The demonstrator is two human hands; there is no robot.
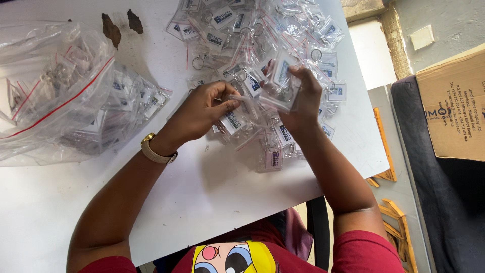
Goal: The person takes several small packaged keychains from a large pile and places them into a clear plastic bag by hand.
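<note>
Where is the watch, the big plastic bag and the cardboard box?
watch (153, 150): head view, on its gold band at the left wrist.
big plastic bag (55, 96): head view, on its clear crinkled middle.
cardboard box (457, 108): head view, on its brown printed side.

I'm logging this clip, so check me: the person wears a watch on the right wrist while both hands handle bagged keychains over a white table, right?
Not quite. The head view shows the watch on the left wrist, not the right. The rest holds: the left hand and right hand both handle bagged keychains over the white table.
</note>
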